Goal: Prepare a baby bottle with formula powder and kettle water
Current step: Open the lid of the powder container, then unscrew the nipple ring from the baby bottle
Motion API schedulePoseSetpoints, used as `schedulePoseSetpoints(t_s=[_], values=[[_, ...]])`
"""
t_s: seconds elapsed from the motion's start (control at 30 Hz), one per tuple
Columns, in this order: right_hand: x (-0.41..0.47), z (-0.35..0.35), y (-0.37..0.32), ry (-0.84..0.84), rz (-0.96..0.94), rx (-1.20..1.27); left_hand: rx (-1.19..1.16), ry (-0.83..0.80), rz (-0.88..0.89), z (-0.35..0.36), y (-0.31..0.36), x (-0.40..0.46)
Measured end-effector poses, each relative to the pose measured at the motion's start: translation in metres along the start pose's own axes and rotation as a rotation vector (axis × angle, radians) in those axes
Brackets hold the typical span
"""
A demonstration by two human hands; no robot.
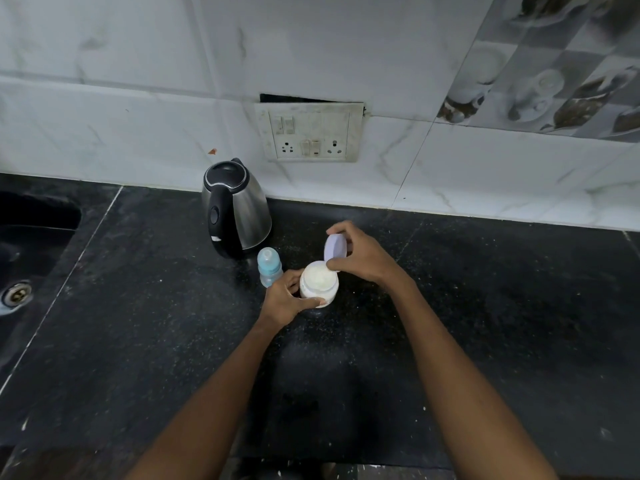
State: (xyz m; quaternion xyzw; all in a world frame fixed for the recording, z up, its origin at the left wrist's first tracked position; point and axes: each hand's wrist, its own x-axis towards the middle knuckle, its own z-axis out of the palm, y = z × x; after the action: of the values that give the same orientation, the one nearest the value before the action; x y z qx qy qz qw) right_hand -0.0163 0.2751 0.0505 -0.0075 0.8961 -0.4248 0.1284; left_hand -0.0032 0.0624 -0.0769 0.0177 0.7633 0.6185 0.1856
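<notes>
A small white jar of pale formula powder stands open on the black counter. My left hand grips its side. My right hand holds the jar's lilac lid, tilted up on edge just above the jar's far rim. A capped baby bottle with a blue collar stands upright just left of the jar. Behind the bottle stands a steel kettle with a black handle and a closed black lid.
A dark sink with a metal drain lies at the far left. A switch and socket panel sits on the tiled wall behind the kettle. The counter's front edge runs along the bottom of the view.
</notes>
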Motion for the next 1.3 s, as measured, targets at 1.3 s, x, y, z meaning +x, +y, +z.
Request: schedulePoseSetpoints(t_s=[1.3], values=[[-0.026, 0.07, 0.027, 0.605, -0.099, -0.022, 0.334, 0.246, -0.193, -0.077, 0.001, -0.059]])
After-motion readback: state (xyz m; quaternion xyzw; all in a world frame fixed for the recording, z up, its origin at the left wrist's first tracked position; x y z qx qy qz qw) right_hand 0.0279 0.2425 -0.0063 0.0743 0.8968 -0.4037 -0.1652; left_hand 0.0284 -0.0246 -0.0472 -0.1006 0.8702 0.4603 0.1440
